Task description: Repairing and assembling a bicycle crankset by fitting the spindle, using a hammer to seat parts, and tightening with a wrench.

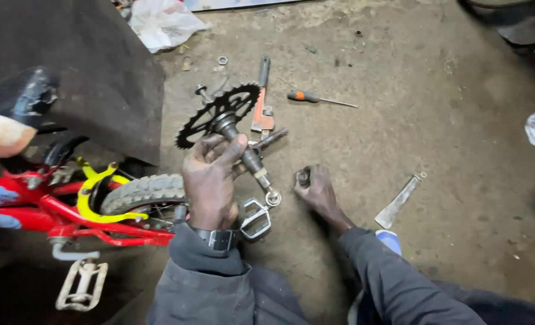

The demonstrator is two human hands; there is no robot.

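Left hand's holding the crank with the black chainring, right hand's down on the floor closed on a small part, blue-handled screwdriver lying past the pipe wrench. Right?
One slip: the screwdriver has an orange handle, not blue, as the head view shows. The rest stands: the left hand holds the crank with the black chainring, the right hand is down on the floor closed on a small part, and the screwdriver lies past the pipe wrench.

One red bicycle (51, 210), two pedals (82, 284), one chainring crank (219, 117), one screwdriver (315, 98), one pipe wrench (262, 99), two hands (210, 180).
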